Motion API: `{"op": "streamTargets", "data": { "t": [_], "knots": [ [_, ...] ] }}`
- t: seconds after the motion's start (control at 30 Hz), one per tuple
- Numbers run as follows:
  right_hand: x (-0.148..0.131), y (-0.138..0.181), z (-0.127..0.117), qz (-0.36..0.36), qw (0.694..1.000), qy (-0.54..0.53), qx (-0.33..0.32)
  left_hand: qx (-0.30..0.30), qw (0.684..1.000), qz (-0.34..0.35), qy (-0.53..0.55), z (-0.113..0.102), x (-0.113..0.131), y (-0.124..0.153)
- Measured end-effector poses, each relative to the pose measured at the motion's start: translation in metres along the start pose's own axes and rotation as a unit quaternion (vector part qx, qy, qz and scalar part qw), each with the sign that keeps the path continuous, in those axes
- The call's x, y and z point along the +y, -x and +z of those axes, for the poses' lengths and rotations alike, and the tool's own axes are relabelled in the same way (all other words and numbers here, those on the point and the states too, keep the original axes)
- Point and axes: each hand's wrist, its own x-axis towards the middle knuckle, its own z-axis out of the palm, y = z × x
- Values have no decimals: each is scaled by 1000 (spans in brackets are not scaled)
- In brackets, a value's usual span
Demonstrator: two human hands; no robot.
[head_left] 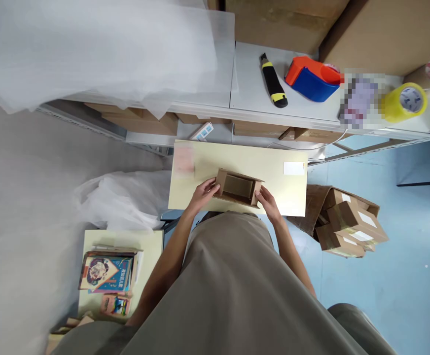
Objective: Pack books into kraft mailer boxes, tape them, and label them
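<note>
A small brown cardboard box [238,187] sits near the front edge of the pale yellow table [274,162], its top open and its inside showing nothing in it. My left hand [203,194] grips the box's left end, thumb on the end flap. At the right end, my right hand [267,201] holds the box with the thumb at the inner edge and the fingers outside. A white label [293,168] lies on the table to the right, and a faint pink sheet [184,160] is at the left.
The shelf ahead carries a utility knife [273,81], a tape dispenser [313,78], a yellow tape roll [403,102] and white foam sheeting [100,49]. Books [107,272] lie on a lower-left table. A large carton of closed boxes [351,222] stands on the right.
</note>
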Motion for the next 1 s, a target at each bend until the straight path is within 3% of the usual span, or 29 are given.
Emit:
{"op": "streamTargets", "data": {
  "t": [0.17,0.37,0.5,0.73,1.0],
  "knots": [
    [-1,-20,-1,-34,997,45,52,46,999,-2,-27,-10,-9,-10],
    [5,-43,-1,-35,985,159,52,91,992,0,-82,-9,-21,-18],
    [-2,-40,-3,-38,985,161,45,70,994,1,-80,-14,-21,-11],
    [-21,-12,-14,-52,990,135,-6,-39,996,43,-61,-24,-6,18],
    [-22,-21,-1,-121,971,203,44,36,978,122,-167,-13,-4,10]
  ]
}}
